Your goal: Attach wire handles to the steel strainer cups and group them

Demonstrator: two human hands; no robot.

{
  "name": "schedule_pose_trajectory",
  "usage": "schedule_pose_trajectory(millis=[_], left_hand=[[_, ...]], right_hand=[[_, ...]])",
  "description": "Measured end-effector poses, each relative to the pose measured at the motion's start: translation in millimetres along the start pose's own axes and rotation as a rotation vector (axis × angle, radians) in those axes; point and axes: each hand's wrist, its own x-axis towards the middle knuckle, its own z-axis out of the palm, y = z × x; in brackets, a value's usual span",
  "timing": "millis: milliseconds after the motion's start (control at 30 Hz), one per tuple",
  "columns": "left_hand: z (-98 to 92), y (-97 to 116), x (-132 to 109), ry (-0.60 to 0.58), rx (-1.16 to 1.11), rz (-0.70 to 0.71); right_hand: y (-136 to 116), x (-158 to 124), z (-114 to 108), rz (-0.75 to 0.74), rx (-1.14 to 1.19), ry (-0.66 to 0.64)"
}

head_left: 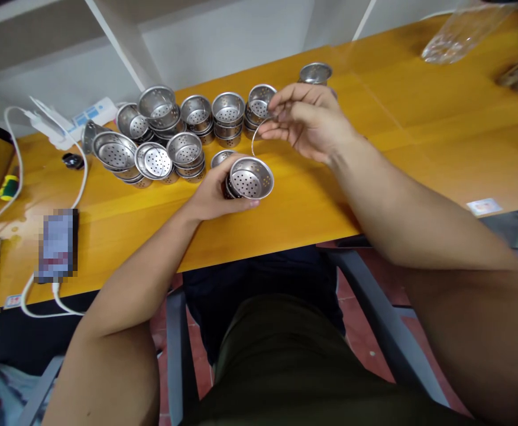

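Scanning from the left: stacked perforated cups (155,160) on the bench (285,207), then my left grip (214,190), wrapped around the wall of one metal cup (252,177), mouth tilted up toward me, in front of the stacks. Whether its base touches the bench, can't tell. Judged light, stiff, thin-walled; dents likelier than breaks. Smooth metal, probably slippery; best held around the side, below the rim. Rightward, a thin strand (253,142) curves up from beside the rim; looks springy, best taken near its end. My right grip (307,121) is pinching its upper end between fingertips.

No legible text, numbers or signs.
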Motion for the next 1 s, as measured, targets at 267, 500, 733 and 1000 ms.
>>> schedule_pose_trajectory(millis=[267, 500, 733, 1000], left_hand=[[-1.2, -2, 0, 0.085, 0.040, -0.021], [-4.2, 1, 1, 0.090, 0.074, 0.001], [-3.3, 4, 2, 0.072, 0.076, 0.012], [-2.2, 2, 2, 0.012, 0.130, 0.047]], right_hand=[[1, -5, -19, -0.055, -0.191, -0.101], [-7, -14, -29, -0.106, -0.474, -0.189], [-17, -24, -13, -0.165, -0.518, -0.192], [-14, -25, -27, -0.054, -0.545, -0.321]])
